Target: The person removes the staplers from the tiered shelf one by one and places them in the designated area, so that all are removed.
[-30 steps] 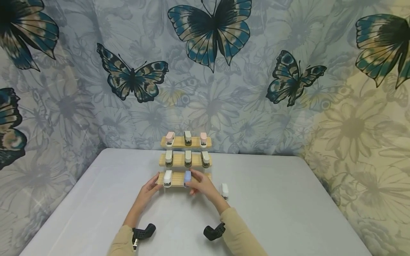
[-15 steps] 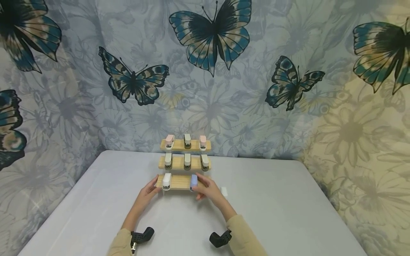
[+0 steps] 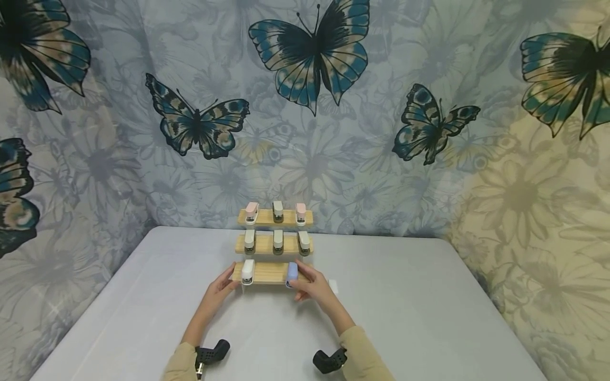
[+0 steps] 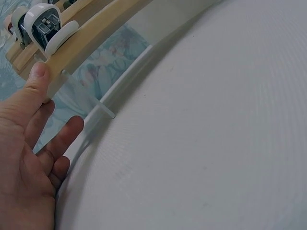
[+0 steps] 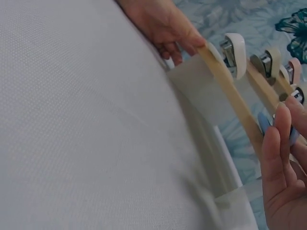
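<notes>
A three-tier wooden display rack holds small staplers; its lowest board [image 3: 269, 273] is in front. My left hand [image 3: 215, 294] holds the left end of that board. In the left wrist view the thumb [image 4: 39, 71] presses the board's front edge, with other fingers below. My right hand [image 3: 318, 290] pinches a blue stapler [image 3: 292, 272] at the right part of the same board. In the right wrist view my fingers hide most of the blue stapler [image 5: 264, 122]. A white stapler [image 3: 248, 271] stands at the board's left end.
The middle board [image 3: 264, 245] bears three pale staplers. On the top board [image 3: 264, 217] are two pink staplers and a pale one. Another white stapler [image 3: 333, 286] lies on the white table [image 3: 410, 307], partly behind my right hand. A butterfly-patterned cloth [image 3: 314, 159] hangs behind.
My right hand has moved the blue stapler along the lowest board from its middle to the right. My left hand keeps its hold on the left end. The view has tilted slightly.
</notes>
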Demonstrator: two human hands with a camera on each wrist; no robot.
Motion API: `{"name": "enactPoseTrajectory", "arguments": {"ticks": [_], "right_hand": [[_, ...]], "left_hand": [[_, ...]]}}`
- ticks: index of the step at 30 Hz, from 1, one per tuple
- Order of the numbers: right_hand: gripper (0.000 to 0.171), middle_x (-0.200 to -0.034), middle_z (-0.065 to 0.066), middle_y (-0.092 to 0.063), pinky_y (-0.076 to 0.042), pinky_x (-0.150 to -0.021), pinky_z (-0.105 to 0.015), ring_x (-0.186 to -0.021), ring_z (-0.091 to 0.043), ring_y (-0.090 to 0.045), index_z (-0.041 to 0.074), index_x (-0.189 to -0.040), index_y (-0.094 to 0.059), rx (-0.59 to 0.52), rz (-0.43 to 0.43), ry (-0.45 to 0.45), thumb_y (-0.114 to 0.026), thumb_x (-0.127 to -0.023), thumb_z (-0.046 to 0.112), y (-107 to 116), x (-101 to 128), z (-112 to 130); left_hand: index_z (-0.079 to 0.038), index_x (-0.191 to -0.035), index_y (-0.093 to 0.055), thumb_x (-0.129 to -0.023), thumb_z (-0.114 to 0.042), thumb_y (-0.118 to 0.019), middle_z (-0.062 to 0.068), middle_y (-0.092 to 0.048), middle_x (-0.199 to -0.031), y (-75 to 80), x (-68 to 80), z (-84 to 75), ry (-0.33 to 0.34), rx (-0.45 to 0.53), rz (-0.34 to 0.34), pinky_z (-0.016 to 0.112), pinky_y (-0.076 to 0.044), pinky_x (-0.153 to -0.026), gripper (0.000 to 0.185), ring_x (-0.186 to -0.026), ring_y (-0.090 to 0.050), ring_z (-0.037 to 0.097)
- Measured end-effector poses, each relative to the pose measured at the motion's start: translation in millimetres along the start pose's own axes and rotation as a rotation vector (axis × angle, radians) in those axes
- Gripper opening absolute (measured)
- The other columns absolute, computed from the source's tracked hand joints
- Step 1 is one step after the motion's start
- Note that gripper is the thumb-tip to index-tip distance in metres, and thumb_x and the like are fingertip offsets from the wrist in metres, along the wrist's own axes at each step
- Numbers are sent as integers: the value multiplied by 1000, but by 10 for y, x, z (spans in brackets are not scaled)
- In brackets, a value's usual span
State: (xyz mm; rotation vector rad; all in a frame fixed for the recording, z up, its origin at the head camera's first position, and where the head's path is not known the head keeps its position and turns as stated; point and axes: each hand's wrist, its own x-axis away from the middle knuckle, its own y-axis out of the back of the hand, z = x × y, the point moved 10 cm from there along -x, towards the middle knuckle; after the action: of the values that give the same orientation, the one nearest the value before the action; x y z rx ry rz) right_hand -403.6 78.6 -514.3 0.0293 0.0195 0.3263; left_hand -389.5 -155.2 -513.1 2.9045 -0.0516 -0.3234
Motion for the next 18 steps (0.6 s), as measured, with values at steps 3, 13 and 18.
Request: {"name": "enactPoseTrajectory", "arguments": {"ticks": [3,13,18], "right_hand": [[63,-119,5,-33,-46,-49,-37,-51,-25,-54,28,-120,-33,0,-11,-4,-63,-65,29,22,7,-14],[63,-122,-9,-30,-46,-50,-35,-48,-15,-52,11,-123,-29,-20,-2,54,-60,-70,23,-59,197,364],[61,-120,-6,-33,-46,-47,-30,-48,-13,-51,14,-122,-31,-15,-4,76,-60,-70,22,11,198,258]], "left_hand": [[-28,-119,-32,-74,-37,-50,-5,-32,-120,7,3,-4,17,-14,-13,31,-38,-76,49,-88,-45,15],[-27,-121,-30,-76,-35,-49,-4,-29,-123,13,-6,-12,-9,3,16,31,-37,-78,49,-90,-44,17],[-26,-120,-33,-74,-34,-51,-5,-31,-121,7,7,7,3,29,-7,30,-38,-77,50,-89,-45,15]]}}
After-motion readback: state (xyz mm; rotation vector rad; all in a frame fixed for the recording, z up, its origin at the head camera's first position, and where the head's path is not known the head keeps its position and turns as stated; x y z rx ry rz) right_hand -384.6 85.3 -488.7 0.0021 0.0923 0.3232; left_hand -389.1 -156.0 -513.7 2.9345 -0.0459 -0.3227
